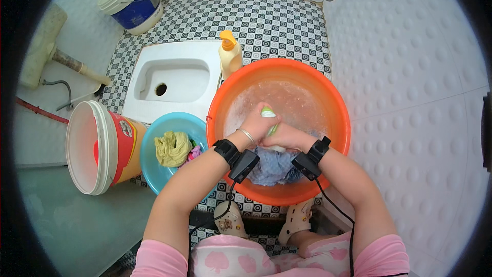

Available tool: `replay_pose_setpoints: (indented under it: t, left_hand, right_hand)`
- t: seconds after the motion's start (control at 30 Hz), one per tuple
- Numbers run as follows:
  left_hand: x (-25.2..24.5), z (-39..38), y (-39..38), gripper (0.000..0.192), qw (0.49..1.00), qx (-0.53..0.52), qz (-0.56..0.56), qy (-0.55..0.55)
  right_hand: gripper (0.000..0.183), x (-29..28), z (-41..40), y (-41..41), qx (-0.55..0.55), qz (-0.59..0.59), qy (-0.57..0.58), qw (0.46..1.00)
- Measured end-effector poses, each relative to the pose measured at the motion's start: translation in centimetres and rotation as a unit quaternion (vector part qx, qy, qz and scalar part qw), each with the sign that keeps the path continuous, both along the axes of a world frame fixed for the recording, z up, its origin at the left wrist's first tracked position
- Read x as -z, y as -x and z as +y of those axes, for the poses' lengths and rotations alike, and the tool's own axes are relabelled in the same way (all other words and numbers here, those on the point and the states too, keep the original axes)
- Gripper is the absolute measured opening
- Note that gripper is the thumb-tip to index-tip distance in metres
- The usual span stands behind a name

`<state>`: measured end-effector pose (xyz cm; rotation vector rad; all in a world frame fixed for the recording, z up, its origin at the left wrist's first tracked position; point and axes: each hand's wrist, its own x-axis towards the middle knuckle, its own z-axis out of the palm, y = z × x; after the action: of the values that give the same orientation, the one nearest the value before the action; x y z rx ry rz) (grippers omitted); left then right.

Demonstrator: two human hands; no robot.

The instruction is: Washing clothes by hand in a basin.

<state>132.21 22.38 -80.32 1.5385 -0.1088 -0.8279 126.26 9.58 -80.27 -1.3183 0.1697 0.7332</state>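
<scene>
An orange plastic basin (278,200) holds sudsy water. Over it, my left hand (259,125) and my right hand (286,138) are pressed together around a green and white cloth (268,112), squeezed between them. Below my hands, a wet blue cloth (271,167) lies partly in the water. To the left, a light blue basin (152,173) holds a balled yellow-green cloth (173,149) and a pink cloth (194,153). A cream pump bottle (230,59) with an orange top stands behind the orange basin's rim.
A white squat toilet (180,109) lies left of the orange basin. An open red and yellow bucket (125,148) stands at left; a blue and white bucket (136,9) is at the back. A drain pipe (82,68) runs at upper left. A bumpy white wall (407,96) closes the right side.
</scene>
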Motion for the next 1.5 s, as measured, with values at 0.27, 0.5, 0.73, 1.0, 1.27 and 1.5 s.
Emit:
replay_pose_setpoints:
  t: [0.27, 0.5, 0.73, 1.0, 1.27, 1.5]
  left_hand:
    - [1.4, -0.4, -0.1, 0.019, 0.964, -0.153, 0.158, 0.148]
    - [3.6, -0.4, -0.4, 0.022, 0.968, -0.234, 0.085, 0.014]
    - [4.2, 1.4, 0.5, 0.042, 0.968, -0.224, 0.045, -0.1]
    - [5.6, 5.9, 1.3, 0.049, 0.951, -0.142, -0.025, -0.272]
    - [-2.3, 14.1, -3.0, 0.052, 0.904, -0.246, -0.13, -0.324]
    - [-4.1, 16.6, -2.0, 0.069, 0.829, -0.207, -0.146, -0.498]
  right_hand:
    - [0.036, -1.3, 1.9, 0.0, -0.064, -0.161, 0.41, 0.896]
    - [0.034, -2.7, 3.3, -0.2, -0.099, -0.22, 0.551, 0.799]
    - [0.022, -2.3, 4.4, -0.1, -0.229, -0.264, 0.583, 0.734]
    - [0.016, -2.2, 7.7, -0.6, -0.368, -0.308, 0.551, 0.682]
    - [0.059, -2.0, 14.4, -5.0, -0.162, -0.31, 0.152, 0.924]
    - [0.074, -2.1, 8.6, -7.0, -0.296, -0.333, 0.343, 0.827]
